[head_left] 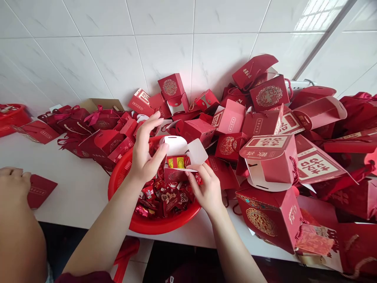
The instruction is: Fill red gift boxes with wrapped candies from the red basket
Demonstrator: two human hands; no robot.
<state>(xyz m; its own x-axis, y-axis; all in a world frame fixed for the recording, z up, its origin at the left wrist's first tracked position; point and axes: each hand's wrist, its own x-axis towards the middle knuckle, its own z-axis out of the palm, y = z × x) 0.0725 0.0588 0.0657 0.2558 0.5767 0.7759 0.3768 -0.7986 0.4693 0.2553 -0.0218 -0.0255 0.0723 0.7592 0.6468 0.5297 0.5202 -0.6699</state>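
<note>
A small red candy box (173, 175) with white inner sides stands with its flaps up above a red plastic basket (165, 228). Inside the box lies a red packet (177, 162) with a yellow printed label. My right hand (207, 184) pinches the box's front flap between thumb and fingers. On the left, my left hand (147, 153) is raised with its fingers apart; its thumb is close to the left flap, and I cannot tell whether they touch. Wrapped candies (169, 200), mostly red, fill the basket beneath the box.
Many red gift boxes (259, 224) crowd the white table (79, 196) at the right and back, some with flaps up. Another person's hand (13, 177) is at the left by a flat red carton (41, 190). A tiled wall (165, 51) stands behind.
</note>
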